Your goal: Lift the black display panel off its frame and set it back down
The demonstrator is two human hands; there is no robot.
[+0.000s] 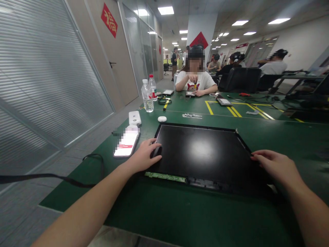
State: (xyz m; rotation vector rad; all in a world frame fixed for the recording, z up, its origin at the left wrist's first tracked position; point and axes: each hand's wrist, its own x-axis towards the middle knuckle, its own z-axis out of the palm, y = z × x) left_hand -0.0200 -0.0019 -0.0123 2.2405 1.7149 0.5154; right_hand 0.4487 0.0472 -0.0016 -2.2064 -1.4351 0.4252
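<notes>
A black flat display panel (185,151) lies in front of me, its dark screen reflecting a bright patch of light. Along its near edge a strip of green circuit board (166,177) is exposed at the left. My left hand (146,155) grips the panel's left edge, thumb and fingertips resting over the border. At the right edge, my right hand (279,166) pinches the frame between thumb and fingers. The undersides of both grips are hidden.
Left of the panel lie a lit phone (127,141), a white device (135,118) and a small white case (162,119). Bottles (147,97) stand beyond. Across the green table (195,216), a person (196,77) handles a small drive-like device (190,94). A black strap (51,177) crosses the left.
</notes>
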